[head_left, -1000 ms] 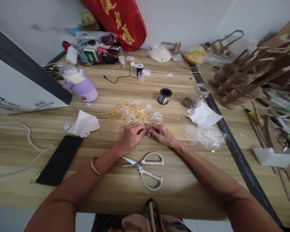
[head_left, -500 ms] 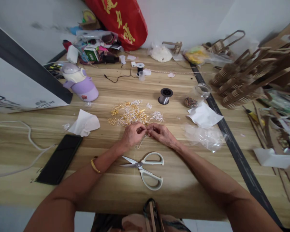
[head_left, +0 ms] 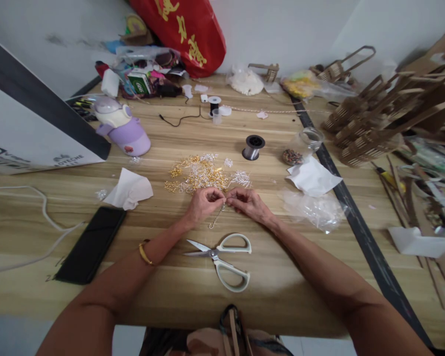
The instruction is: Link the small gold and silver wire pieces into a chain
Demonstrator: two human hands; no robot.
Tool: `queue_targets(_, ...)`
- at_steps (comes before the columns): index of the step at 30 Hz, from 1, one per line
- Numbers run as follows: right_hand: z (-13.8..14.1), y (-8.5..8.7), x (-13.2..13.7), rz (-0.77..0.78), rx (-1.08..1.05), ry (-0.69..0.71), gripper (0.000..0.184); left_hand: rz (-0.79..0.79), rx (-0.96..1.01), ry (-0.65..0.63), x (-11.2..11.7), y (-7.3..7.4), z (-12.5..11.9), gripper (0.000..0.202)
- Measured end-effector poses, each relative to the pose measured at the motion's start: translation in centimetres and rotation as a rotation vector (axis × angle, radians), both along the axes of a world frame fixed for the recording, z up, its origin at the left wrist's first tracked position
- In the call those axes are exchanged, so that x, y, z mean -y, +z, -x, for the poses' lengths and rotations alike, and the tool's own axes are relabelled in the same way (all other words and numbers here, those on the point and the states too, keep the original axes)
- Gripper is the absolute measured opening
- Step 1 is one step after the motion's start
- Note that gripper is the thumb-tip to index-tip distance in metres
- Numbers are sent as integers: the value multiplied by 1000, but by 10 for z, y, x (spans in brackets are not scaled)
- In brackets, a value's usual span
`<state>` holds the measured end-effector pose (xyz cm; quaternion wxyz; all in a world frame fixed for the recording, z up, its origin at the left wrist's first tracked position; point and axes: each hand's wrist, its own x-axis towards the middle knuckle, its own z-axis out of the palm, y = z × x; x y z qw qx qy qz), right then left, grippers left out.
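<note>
My left hand [head_left: 202,205] and my right hand [head_left: 249,204] meet fingertip to fingertip over the middle of the wooden table [head_left: 244,296]. Both are closed in a pinch on the top of a short silver chain [head_left: 215,218], which hangs down between them towards the table. Just beyond the fingers lies a pile of small gold and silver findings [head_left: 202,175]. White-handled scissors [head_left: 222,259] lie open on the table just in front of my wrists.
A black phone [head_left: 91,244] and a crumpled tissue [head_left: 129,190] lie to the left, with a purple bottle [head_left: 121,127] behind them. A wire spool [head_left: 252,147], a bead jar [head_left: 300,147], white paper [head_left: 311,178] and a clear plastic bag [head_left: 313,210] sit right. Cardboard baskets [head_left: 378,118] crowd the far right.
My hands have risen slightly and the chain hangs a little more freely between them. Everything else on the table is unmoved.
</note>
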<state>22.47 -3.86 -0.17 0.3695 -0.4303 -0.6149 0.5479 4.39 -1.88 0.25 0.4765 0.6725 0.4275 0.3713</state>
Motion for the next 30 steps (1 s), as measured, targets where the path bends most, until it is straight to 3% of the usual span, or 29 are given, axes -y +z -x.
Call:
queue_targets(13, 1, 1, 0, 15, -21, -25, 24, 112, 111, -13, -6, 0, 3, 16)
queue_targets(30, -1, -1, 0, -15, 4, -16, 28, 117, 117, 6, -7, -1, 3, 16)
